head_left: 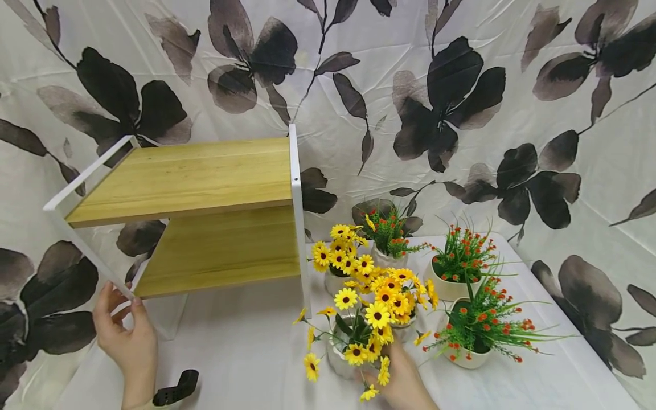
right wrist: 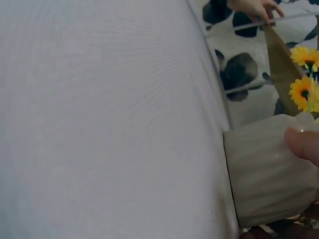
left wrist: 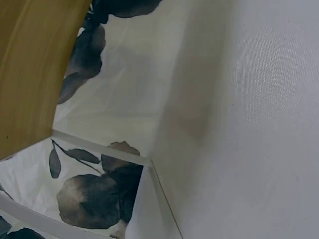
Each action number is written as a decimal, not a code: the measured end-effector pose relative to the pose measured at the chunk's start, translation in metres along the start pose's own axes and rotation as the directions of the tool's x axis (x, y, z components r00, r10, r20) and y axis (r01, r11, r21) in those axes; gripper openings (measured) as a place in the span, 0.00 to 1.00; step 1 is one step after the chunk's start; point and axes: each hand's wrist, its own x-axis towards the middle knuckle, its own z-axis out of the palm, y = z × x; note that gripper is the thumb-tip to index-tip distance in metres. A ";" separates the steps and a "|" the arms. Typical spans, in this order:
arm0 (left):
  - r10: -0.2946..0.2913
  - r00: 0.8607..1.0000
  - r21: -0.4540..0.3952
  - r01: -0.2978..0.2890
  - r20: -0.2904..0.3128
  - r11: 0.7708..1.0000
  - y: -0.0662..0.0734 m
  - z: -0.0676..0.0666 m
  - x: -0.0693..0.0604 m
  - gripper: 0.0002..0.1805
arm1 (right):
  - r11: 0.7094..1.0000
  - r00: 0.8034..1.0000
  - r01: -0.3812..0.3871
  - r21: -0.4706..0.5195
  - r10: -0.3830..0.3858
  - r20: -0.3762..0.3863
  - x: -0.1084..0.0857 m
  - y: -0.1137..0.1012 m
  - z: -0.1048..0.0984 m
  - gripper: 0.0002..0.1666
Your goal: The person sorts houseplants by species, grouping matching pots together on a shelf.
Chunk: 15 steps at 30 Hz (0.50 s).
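Note:
A two-tier shelf rack (head_left: pixel 179 179) with wooden boards and a white frame stands on the left. My left hand (head_left: pixel 128 330) grips its frame at the front left corner, beside the lower board; that hand is outside the left wrist view, which shows the wooden board (left wrist: pixel 35 69) and part of the white frame. Toward the front, my right hand (head_left: pixel 397 373) holds a white ribbed flowerpot (right wrist: pixel 271 169) of yellow daisies (head_left: pixel 378 315). In the right wrist view the thumb lies on the pot's side, with its base at the white tabletop. The flowers partly cover this hand in the head view.
Behind the held pot are more yellow potted flowers (head_left: pixel 338 253). A pot of red-flowered greenery (head_left: pixel 386 230) stands at the back, and two more white pots (head_left: pixel 453 287) of it stand on the right. Floral cloth (head_left: pixel 359 68) hangs behind the white table (head_left: pixel 553 353).

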 end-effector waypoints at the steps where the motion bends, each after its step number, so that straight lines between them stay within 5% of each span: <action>1: -0.002 1.000 -0.009 0.002 -0.001 1.000 0.001 0.000 0.000 0.24 | 1.000 1.000 -0.002 0.010 0.002 0.004 0.000 -0.001 0.001 0.53; 15: -0.011 1.000 -0.021 0.012 0.013 1.000 0.008 0.000 -0.001 0.24 | 0.986 0.994 -0.091 0.138 0.098 -0.043 0.005 -0.009 0.015 0.46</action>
